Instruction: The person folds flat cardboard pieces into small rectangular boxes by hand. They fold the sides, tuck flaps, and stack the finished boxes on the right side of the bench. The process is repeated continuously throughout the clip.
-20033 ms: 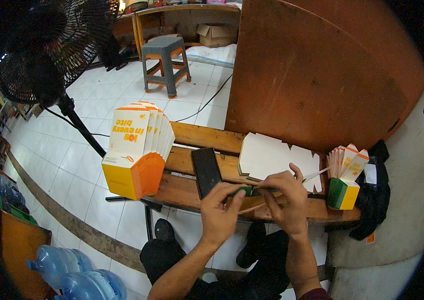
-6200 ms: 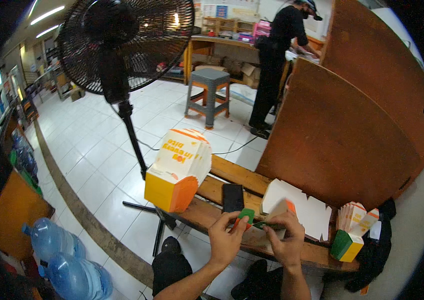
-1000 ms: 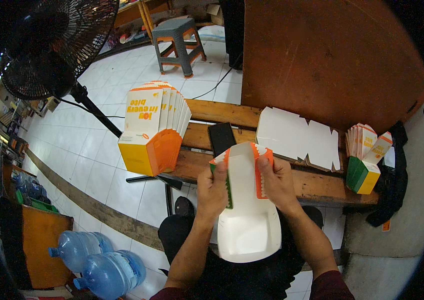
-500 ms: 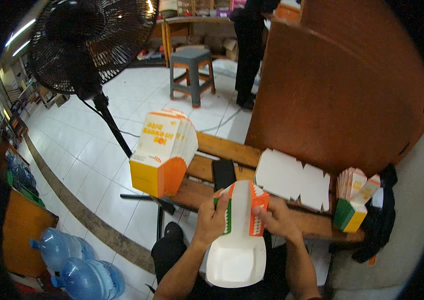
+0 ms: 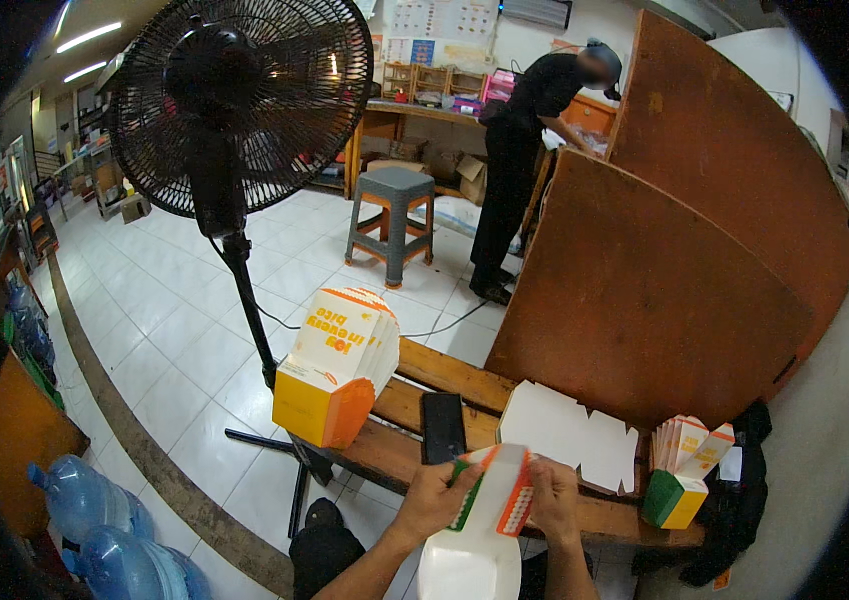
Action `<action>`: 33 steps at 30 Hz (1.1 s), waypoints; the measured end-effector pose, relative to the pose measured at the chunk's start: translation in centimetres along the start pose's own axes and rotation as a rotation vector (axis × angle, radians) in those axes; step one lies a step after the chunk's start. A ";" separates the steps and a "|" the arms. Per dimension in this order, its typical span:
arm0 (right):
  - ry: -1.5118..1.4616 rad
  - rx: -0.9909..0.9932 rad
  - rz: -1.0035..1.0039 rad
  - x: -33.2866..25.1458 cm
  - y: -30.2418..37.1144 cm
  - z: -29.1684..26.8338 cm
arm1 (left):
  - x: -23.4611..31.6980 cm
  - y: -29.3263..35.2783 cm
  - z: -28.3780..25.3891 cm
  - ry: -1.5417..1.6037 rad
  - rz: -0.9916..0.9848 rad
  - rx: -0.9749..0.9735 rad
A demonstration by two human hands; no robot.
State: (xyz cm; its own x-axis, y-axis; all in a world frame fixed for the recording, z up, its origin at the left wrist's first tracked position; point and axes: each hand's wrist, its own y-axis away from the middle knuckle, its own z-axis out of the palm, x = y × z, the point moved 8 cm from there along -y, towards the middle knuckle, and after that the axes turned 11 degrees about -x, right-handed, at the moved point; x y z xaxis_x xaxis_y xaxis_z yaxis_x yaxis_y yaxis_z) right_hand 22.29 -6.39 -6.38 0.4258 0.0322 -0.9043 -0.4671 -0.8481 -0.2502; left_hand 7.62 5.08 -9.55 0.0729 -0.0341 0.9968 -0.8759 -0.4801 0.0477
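A partly folded paper food box point(image 5: 472, 570) rests close in front of my body, its white inside turned up. My left hand point(image 5: 435, 500) is closed on its green side flap, thumb on top. At the opposite edge my right hand point(image 5: 555, 495) pinches the orange patterned flap. Between the two hands the white back panel stands up. A stack of flat white box blanks point(image 5: 570, 435) lies on the wooden bench point(image 5: 395, 470) just beyond, next to a black phone point(image 5: 443, 428).
Nested finished boxes point(image 5: 340, 365) stand at the bench's left, and a smaller nested group point(image 5: 685, 470) at its right. A black standing fan point(image 5: 230, 130) rises at left. Water jugs point(image 5: 100, 500) sit lower left. Beyond are a grey stool point(image 5: 392, 215), a bending person point(image 5: 525, 150) and brown panels point(image 5: 635, 300).
The view has tilted upward, so the box and my hands sit lower in it and the person's upper body shows. My right fingers have curled more tightly round the orange flap.
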 end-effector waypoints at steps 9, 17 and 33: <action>0.088 -0.383 -0.025 -2.0 0.5 4.7 | 2.6 1.9 -3.7 -0.011 0.337 0.433; -0.056 -0.002 0.061 1.2 0.3 1.8 | 0.0 -0.3 -0.9 0.158 0.129 0.194; -0.680 -0.077 0.664 5.0 6.3 6.7 | 1.2 2.7 -4.4 0.103 0.470 0.704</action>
State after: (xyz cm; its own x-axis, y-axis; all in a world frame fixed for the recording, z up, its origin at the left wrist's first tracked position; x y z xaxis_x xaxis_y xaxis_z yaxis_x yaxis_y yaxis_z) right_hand 16.27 -8.06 -14.83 -0.4614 -0.1884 -0.8669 -0.3886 -0.8355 0.3885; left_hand 3.26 7.61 -7.94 -0.2981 -0.3026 0.9053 -0.3010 -0.8702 -0.3900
